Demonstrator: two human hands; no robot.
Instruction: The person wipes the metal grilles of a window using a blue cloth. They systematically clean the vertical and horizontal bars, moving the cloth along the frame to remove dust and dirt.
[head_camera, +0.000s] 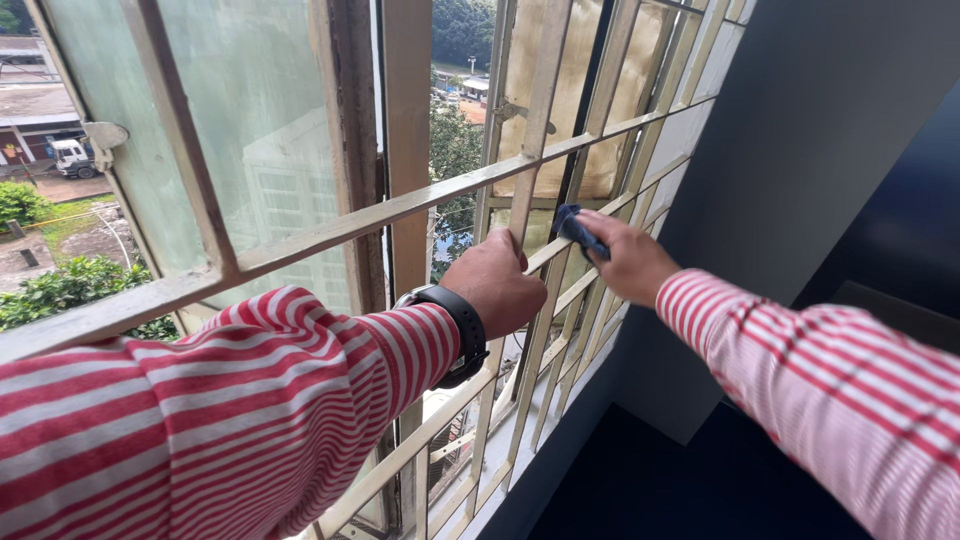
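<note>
blue cloth (578, 226) is being pinched in the right hand (628, 258) against the window grille (420, 200); left hand (497, 283) is gripping, apparently, an upright bar.

Support structure: cream-painted metal window grille (400, 208), bars crossing vertical and horizontal, running from lower left of the frame to upper right. Paint worn and grimy in places. Against it: left hand (497, 283) closed around a vertical bar at centre frame; right hand (628, 260) just to its right, pressing a dark blue cloth (578, 228) onto a horizontal bar.
</note>
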